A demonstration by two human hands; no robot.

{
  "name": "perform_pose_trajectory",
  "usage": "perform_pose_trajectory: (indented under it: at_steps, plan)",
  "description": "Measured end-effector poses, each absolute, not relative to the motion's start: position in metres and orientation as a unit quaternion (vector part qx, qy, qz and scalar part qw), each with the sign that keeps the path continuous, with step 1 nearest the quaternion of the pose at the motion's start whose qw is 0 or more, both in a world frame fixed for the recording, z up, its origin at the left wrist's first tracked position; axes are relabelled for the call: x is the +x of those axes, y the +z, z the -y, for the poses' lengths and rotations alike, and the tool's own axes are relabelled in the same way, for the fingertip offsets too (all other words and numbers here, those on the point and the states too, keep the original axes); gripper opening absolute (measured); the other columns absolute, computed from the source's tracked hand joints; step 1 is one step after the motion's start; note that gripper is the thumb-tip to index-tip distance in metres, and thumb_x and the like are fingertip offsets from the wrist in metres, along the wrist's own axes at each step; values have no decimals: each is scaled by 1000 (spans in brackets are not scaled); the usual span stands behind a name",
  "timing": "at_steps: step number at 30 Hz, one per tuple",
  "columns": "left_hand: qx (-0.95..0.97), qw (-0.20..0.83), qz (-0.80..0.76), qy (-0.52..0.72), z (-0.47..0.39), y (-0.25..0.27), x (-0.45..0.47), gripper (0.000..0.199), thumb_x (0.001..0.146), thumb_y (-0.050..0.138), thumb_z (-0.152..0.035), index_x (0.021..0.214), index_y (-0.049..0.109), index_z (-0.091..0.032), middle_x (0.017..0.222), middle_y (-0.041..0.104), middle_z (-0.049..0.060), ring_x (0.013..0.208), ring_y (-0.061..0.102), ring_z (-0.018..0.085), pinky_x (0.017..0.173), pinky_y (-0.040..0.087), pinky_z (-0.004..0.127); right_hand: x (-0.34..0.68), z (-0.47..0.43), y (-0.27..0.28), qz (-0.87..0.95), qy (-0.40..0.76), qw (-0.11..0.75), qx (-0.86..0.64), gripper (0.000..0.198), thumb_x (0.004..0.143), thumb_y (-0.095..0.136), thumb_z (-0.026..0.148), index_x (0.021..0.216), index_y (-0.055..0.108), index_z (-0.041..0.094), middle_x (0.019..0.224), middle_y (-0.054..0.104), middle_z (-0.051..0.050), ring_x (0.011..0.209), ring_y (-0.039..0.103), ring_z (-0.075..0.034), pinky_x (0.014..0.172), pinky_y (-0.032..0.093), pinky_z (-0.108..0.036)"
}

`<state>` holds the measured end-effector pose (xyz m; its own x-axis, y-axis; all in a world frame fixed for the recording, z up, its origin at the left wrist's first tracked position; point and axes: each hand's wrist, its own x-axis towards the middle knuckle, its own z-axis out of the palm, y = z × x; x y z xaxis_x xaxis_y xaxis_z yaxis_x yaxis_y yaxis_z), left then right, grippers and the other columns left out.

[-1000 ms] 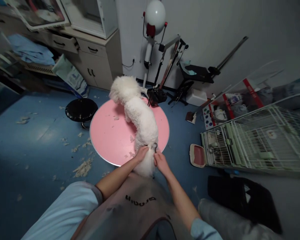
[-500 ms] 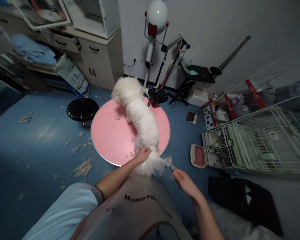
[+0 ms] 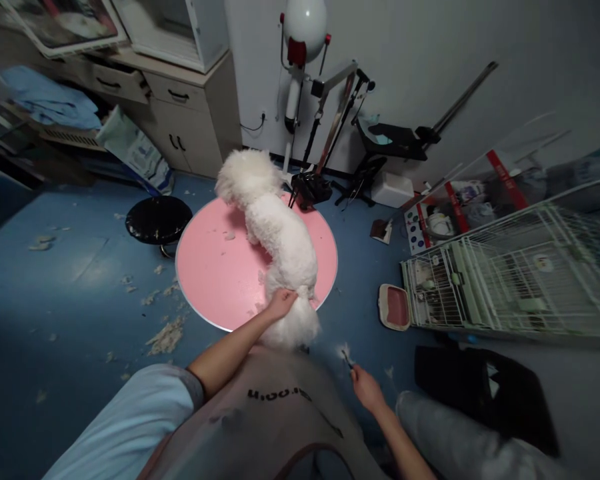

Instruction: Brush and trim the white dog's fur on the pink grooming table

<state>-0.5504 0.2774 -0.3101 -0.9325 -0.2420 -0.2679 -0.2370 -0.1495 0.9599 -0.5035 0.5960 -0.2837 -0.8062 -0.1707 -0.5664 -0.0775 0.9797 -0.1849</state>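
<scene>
- The dog's [image 3: 286, 240] tail [image 3: 295, 325] is pinched by the left grip [image 3: 283, 304] at the worktop's [image 3: 215, 270] edge.
- A slim tool [image 3: 347, 360] is clasped by the right grip [image 3: 368, 389] over floor [image 3: 357, 287] beyond that edge.

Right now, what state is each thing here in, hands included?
Dog, on the table, head at far side
Table, hair bits on top
Left hand, grip closed at base of tail
Right hand, grip closed on tool, apart from dog
Tool, white hair at tip
Stool, upright
Left drawer, partly out
Right drawer, shut
Cupboard doors, shut
Floor, strewn with tufts
</scene>
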Motion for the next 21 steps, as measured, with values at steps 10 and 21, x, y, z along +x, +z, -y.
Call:
perform_pose_trajectory:
  at_steps: [10, 21]
  plan:
    - [163, -31, 665, -728, -276, -313, -552, 41, 68, 52, -52, 49, 44, -17, 46, 33, -5, 46, 28, 7, 45, 19, 21, -520, -486, -282, -937, -174, 257, -163, 31, 91, 32, 30, 100, 61, 23, 84, 67, -5, 77, 62, -19, 68, 39, -26]
    - [167, -58, 660, -731, -272, -317, -550, 43, 70, 56, -50, 47, 40, -18, 43, 32, -5, 44, 28, 7, 42, 17, 20, -547, -471, -255, -906, -368, 142, -156, 36, 91, 28, 38, 91, 58, 18, 77, 62, -4, 72, 55, -17, 65, 39, -24]
